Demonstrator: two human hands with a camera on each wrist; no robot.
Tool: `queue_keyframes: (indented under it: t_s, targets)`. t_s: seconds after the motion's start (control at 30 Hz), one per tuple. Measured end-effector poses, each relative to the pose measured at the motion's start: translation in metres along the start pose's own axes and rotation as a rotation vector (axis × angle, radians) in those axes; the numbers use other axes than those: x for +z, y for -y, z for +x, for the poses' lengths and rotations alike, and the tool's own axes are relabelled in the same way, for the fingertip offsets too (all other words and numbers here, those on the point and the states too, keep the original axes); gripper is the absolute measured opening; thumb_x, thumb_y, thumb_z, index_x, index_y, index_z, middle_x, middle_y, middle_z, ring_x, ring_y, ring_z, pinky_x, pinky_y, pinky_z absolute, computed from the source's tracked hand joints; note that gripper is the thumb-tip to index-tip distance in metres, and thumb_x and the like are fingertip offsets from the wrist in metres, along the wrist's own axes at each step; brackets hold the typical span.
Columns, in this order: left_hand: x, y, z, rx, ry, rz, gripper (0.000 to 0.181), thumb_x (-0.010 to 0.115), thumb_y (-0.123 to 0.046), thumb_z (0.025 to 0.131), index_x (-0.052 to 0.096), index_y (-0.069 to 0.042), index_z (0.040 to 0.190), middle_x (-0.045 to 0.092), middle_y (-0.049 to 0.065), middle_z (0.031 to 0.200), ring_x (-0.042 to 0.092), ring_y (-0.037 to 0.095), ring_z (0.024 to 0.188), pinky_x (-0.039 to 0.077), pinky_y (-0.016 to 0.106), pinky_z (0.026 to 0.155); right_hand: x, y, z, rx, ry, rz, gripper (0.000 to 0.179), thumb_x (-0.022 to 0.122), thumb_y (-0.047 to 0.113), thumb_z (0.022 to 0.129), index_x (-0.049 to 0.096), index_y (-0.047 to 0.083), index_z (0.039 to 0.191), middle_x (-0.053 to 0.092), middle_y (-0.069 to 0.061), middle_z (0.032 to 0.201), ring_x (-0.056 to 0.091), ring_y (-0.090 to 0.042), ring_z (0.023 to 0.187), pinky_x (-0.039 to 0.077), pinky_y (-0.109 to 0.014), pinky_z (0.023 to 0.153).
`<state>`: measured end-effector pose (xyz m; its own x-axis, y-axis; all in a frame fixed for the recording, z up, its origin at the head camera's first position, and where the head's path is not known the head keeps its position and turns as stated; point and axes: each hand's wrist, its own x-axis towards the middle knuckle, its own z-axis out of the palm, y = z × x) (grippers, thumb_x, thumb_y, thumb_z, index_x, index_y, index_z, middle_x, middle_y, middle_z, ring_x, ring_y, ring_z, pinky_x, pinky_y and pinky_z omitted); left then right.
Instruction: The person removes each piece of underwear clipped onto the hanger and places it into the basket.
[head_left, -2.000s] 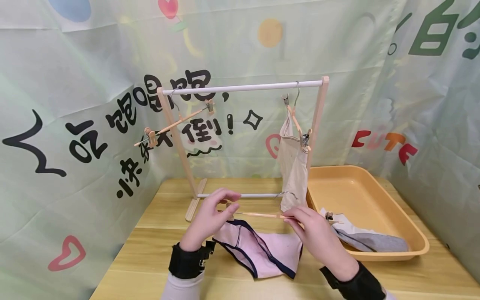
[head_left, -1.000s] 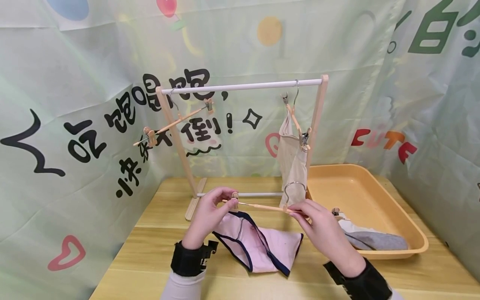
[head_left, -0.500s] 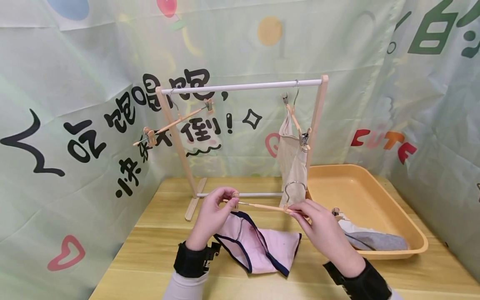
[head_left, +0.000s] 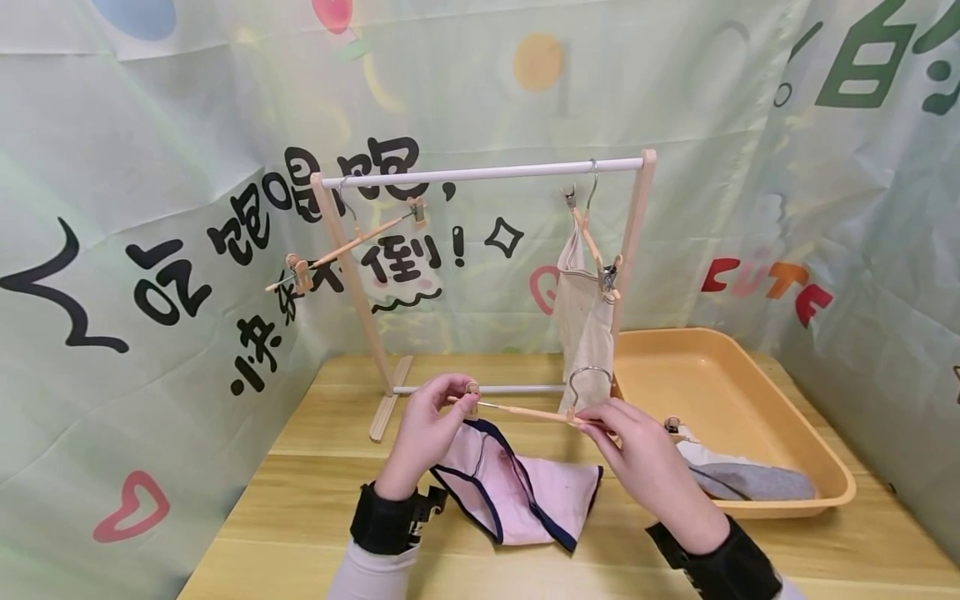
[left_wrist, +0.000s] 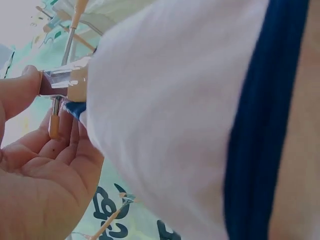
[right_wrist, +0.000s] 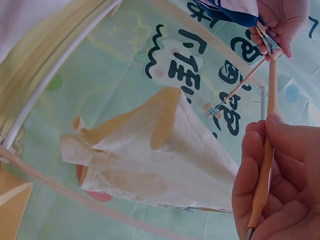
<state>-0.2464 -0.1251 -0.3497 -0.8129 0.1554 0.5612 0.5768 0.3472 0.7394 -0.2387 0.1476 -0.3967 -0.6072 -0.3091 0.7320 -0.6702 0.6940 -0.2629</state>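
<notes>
My left hand (head_left: 427, 429) pinches the left clip (left_wrist: 77, 85) of a peach clip hanger (head_left: 525, 412), thumb on one side of it. Pink underpants (head_left: 525, 492) with navy trim hang down from this clip, their navy edge at its jaws in the left wrist view. My right hand (head_left: 645, 458) grips the hanger's bar (right_wrist: 265, 170) just right of the upright metal hook (head_left: 577, 379). Beyond that hand, the hanger's other clip (head_left: 672, 425) sticks out over the tray, holding no underpants.
A rack (head_left: 487, 173) stands behind, carrying a bare clip hanger (head_left: 352, 247) on the left and another with a beige cloth (head_left: 585, 333) on the right. The yellow tray (head_left: 705, 367) at right holds grey and white cloth (head_left: 757, 479). Printed curtains surround the wooden table (head_left: 285, 517).
Over two seconds, my left thumb and fingers have closed on the left clip. The hanger has turned so its hook stands up, and the underpants' upper left corner has risen slightly.
</notes>
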Motion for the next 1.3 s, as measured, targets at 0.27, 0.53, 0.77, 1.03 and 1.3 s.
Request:
queue_keyframes:
  t_s: [0.27,0.53,0.77,1.03,1.3]
  targets:
    - [0.003,0.004,0.000,0.009,0.000,-0.060,0.011,0.062,0.001,0.088,0.062,0.009,0.096,0.066,0.023,0.088,0.061,0.024,0.082,0.055,0.048,0.079,0.000,-0.001,-0.001,-0.011,-0.006,-0.013,0.015,0.072,0.013,0.082,0.069,0.017,0.096,0.064,0.007,0.087,0.052,-0.003,0.071,0.049,-0.027,0.053]
    - [0.009,0.004,-0.001,0.039,0.008,-0.080,0.009,0.062,0.003,0.087,0.063,0.007,0.095,0.065,0.021,0.087,0.060,0.023,0.083,0.055,0.048,0.080,0.001,0.000,0.000,0.001,0.002,-0.013,0.015,0.072,0.014,0.082,0.069,0.018,0.096,0.063,0.007,0.087,0.054,-0.002,0.073,0.053,-0.029,0.055]
    - [0.012,0.007,-0.001,0.036,0.022,-0.079,0.009,0.063,0.001,0.087,0.063,0.005,0.095,0.065,0.020,0.086,0.060,0.022,0.082,0.054,0.045,0.076,0.000,0.001,0.000,0.008,0.012,-0.009,0.016,0.072,0.014,0.083,0.069,0.019,0.097,0.063,0.008,0.088,0.054,-0.002,0.073,0.053,-0.029,0.055]
    - [0.011,0.007,-0.001,0.007,0.025,-0.073,0.011,0.063,-0.002,0.088,0.063,0.004,0.096,0.065,0.019,0.087,0.059,0.021,0.083,0.053,0.048,0.078,-0.001,0.002,0.000,0.017,0.021,-0.016,0.015,0.071,0.016,0.083,0.068,0.019,0.098,0.063,0.008,0.088,0.053,-0.001,0.073,0.052,-0.028,0.055]
    - [0.010,0.005,-0.001,-0.007,0.021,-0.066,0.010,0.063,-0.002,0.088,0.064,0.003,0.097,0.065,0.019,0.087,0.060,0.021,0.083,0.053,0.048,0.081,0.000,0.001,0.000,0.010,0.015,-0.018,0.015,0.071,0.016,0.083,0.068,0.018,0.097,0.063,0.007,0.088,0.052,-0.002,0.072,0.051,-0.028,0.055]
